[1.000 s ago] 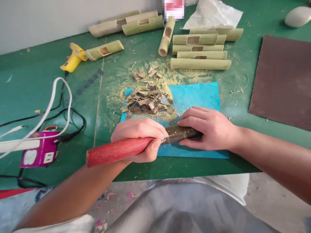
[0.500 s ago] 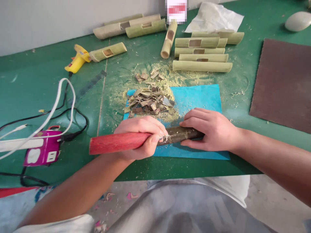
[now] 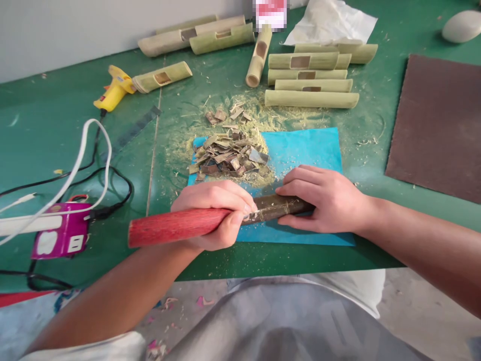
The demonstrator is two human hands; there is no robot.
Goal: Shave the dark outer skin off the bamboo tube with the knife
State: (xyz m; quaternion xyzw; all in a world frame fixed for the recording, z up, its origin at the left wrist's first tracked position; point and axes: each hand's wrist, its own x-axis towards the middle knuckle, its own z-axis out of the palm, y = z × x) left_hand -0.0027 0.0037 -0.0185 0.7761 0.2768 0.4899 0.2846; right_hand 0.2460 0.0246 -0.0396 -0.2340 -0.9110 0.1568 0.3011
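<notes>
My left hand (image 3: 214,213) is closed around a tool with a thick red handle (image 3: 176,226), which points left. The tool's short metal tip rests on the scored top of a dark bamboo piece (image 3: 274,207). My right hand (image 3: 325,200) wraps over the right end of that bamboo and holds it down on a blue sheet (image 3: 304,150). Just behind my left hand, a heap of chips (image 3: 229,155) and pale sawdust lies partly on the sheet. The bamboo's left end is hidden by my left hand.
Several cut bamboo tubes (image 3: 311,99) lie at the back. A yellow glue gun (image 3: 114,93) is at the left, above a purple power block (image 3: 62,235) with cables. A dark brown mat (image 3: 438,125) lies right, and a white plastic bag (image 3: 330,22) sits behind the tubes.
My left hand and the red handle have shifted slightly left, and the handle's free end has dropped a little. My right hand stays on the bamboo. The whole view has moved slightly.
</notes>
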